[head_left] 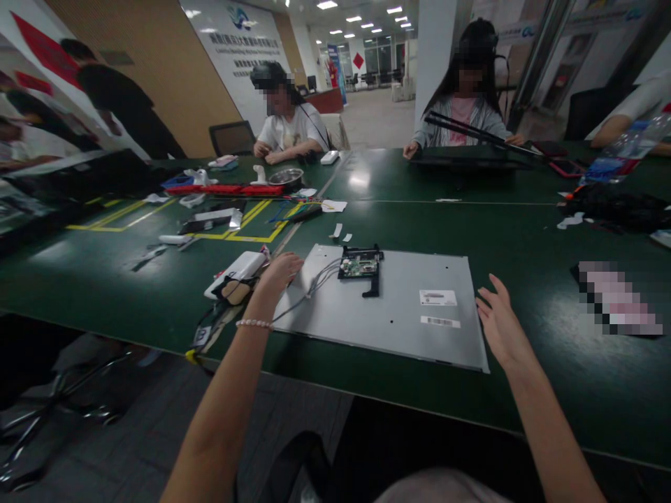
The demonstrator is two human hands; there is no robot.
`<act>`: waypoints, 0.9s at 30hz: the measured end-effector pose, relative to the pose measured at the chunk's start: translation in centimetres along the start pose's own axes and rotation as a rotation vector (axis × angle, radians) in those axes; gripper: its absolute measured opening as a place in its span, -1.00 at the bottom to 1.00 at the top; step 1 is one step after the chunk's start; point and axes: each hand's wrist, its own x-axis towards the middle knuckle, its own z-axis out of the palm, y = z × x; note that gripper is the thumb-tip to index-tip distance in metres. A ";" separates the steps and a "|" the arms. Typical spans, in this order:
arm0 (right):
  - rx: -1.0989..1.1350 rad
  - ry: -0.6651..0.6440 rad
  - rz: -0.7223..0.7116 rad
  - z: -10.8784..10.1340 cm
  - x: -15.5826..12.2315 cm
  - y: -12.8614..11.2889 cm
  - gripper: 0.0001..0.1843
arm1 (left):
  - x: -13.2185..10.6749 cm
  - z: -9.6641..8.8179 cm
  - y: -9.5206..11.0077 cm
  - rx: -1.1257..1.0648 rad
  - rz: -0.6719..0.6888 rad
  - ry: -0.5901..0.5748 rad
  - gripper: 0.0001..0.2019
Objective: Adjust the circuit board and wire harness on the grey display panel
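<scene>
A flat silver panel lies on the green table with two white labels towards its right side. It looks like the back of a display panel. On it, near the far edge, sits a green circuit board in a black bracket, with grey cables running off to the left. My left hand, a beaded bracelet at its wrist, is over the panel's left edge, fingers stretched out; whether it touches the panel I cannot tell. Beside the right edge is my right hand, fingers apart, holding nothing.
Left of the panel lie a white power bank-like box and tangled cables. Farther back are a red strip, a metal bowl and paper scraps. A phone-like slab lies right. Two people sit opposite; one holds a black frame.
</scene>
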 end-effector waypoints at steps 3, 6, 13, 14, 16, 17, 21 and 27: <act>-0.053 0.013 -0.027 -1.0 -0.1 -0.2 -0.04 | -0.8 0.4 0.4 -0.149 -0.088 -0.085 -0.58; -0.071 0.055 -0.017 -2.1 -0.2 -0.4 -0.05 | -1.6 1.1 0.8 -0.292 -0.139 -0.138 -0.57; -0.142 0.112 -0.007 -4.7 0.0 -0.5 -0.05 | -3.3 3.0 1.9 -0.559 -0.219 -0.177 -0.47; -0.154 0.116 -0.016 -5.0 0.0 -0.5 -0.05 | -3.5 3.3 2.0 -0.551 -0.216 -0.173 -0.46; -0.176 0.128 -0.035 -5.8 0.2 -0.4 -0.04 | -4.0 3.9 2.4 -0.540 -0.198 -0.176 -0.44; -0.190 0.136 -0.037 -6.1 0.2 -0.4 -0.04 | -4.3 4.1 2.5 -0.536 -0.193 -0.179 -0.44; -0.272 0.150 -0.028 -7.3 0.4 -0.6 -0.12 | -5.5 4.8 3.2 -0.537 -0.186 -0.192 -0.43; -0.352 0.153 -0.057 -9.5 -0.1 -0.9 -0.23 | -6.6 5.0 3.6 -0.600 -0.151 -0.250 -0.40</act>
